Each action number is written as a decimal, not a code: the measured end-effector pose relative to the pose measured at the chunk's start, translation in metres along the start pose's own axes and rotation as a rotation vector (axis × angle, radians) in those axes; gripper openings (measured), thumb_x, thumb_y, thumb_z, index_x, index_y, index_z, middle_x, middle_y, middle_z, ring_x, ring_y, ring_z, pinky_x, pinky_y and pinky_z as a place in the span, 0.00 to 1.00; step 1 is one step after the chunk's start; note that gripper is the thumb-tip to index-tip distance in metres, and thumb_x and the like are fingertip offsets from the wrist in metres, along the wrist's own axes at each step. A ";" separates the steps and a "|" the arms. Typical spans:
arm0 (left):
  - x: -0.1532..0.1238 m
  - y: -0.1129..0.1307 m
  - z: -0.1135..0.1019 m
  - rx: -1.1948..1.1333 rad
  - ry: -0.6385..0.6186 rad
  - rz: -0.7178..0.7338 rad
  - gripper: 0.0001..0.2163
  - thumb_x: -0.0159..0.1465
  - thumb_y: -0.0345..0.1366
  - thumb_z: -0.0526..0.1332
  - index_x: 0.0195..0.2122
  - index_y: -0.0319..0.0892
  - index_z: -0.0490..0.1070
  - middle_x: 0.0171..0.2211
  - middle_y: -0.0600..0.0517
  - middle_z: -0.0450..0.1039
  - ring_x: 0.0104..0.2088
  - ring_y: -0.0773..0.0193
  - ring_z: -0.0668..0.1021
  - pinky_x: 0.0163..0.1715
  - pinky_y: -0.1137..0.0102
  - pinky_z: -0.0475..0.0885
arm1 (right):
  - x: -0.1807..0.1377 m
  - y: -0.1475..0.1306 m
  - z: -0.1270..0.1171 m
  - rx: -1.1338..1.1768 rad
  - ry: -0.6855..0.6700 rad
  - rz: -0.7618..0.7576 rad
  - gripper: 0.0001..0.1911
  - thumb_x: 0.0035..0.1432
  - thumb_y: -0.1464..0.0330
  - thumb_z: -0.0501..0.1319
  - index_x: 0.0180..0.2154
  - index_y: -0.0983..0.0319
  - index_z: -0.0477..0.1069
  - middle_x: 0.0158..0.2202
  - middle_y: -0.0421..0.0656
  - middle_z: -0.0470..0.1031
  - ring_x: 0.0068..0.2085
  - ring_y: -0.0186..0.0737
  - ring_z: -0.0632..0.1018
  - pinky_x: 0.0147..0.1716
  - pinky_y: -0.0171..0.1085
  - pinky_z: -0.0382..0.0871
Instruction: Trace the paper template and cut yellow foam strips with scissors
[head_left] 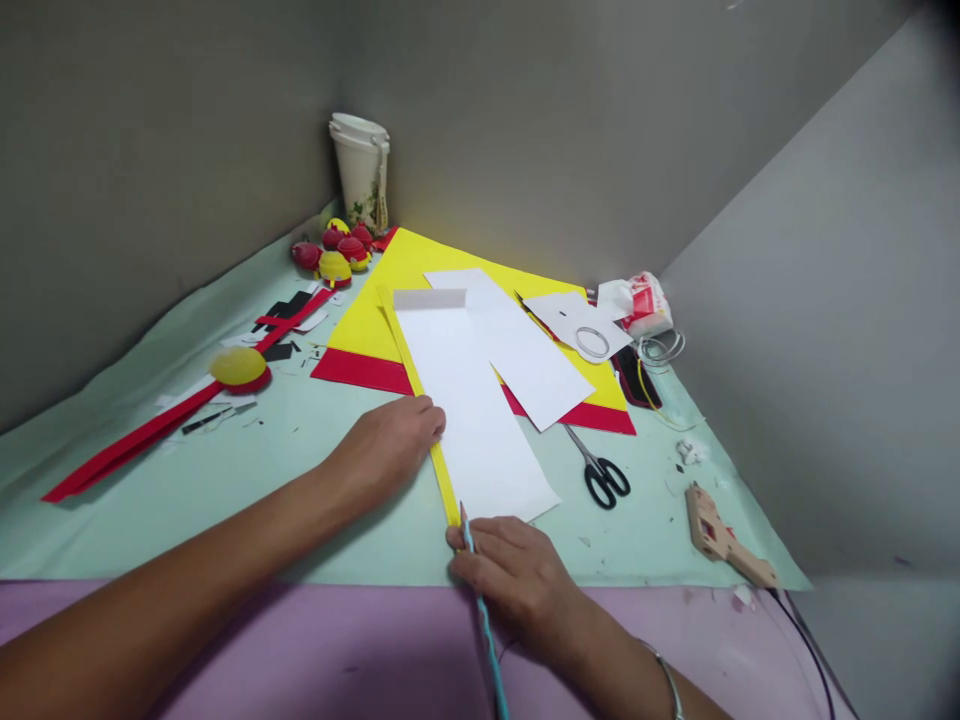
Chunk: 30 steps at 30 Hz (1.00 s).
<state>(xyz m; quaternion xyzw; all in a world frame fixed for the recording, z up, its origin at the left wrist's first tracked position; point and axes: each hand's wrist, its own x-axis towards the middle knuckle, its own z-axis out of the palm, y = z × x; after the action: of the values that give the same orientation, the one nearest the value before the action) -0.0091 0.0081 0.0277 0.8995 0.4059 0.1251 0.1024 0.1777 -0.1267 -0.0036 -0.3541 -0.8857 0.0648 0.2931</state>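
My left hand (390,445) lies flat on the table, fingertips pressing a long white paper strip (472,420) where it overlaps a narrow yellow strip (439,470). My right hand (517,575) grips a light blue pencil (486,620); its tip touches the near end of the yellow strip beside the white paper's edge. Both strips run away from me over a large yellow sheet (390,300) that lies on a red sheet (360,370).
Black-handled scissors (604,470) and a glue gun (720,540) with its cord lie to the right. A paper cup (361,170), red and yellow balls (337,255), red strips (142,430), a white sheet with a ring (581,325) and a crumpled wrapper (641,305) sit further back.
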 end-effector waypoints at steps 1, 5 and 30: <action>-0.001 0.003 0.000 -0.004 -0.015 -0.006 0.12 0.67 0.32 0.48 0.31 0.42 0.69 0.31 0.49 0.71 0.32 0.59 0.72 0.30 0.66 0.64 | 0.000 0.000 0.000 0.001 0.003 -0.001 0.08 0.64 0.78 0.54 0.39 0.63 0.70 0.42 0.47 0.80 0.45 0.39 0.77 0.44 0.37 0.71; -0.009 0.012 -0.001 0.043 -0.051 -0.025 0.11 0.66 0.33 0.50 0.31 0.42 0.70 0.33 0.48 0.72 0.33 0.58 0.74 0.31 0.65 0.65 | 0.000 0.000 0.000 0.007 0.006 0.004 0.09 0.64 0.78 0.54 0.40 0.63 0.70 0.42 0.47 0.80 0.46 0.39 0.78 0.44 0.36 0.71; -0.031 0.036 -0.006 0.094 -0.140 0.004 0.17 0.60 0.44 0.63 0.44 0.35 0.71 0.49 0.37 0.74 0.52 0.45 0.73 0.51 0.53 0.66 | -0.015 -0.006 0.001 0.028 0.067 -0.028 0.09 0.62 0.78 0.57 0.44 0.67 0.71 0.43 0.51 0.80 0.49 0.42 0.77 0.49 0.39 0.74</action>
<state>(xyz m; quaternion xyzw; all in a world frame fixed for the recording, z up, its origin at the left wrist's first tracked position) -0.0051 -0.0385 0.0392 0.9107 0.4013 0.0429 0.0879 0.1825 -0.1409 -0.0100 -0.3394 -0.8793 0.0614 0.3283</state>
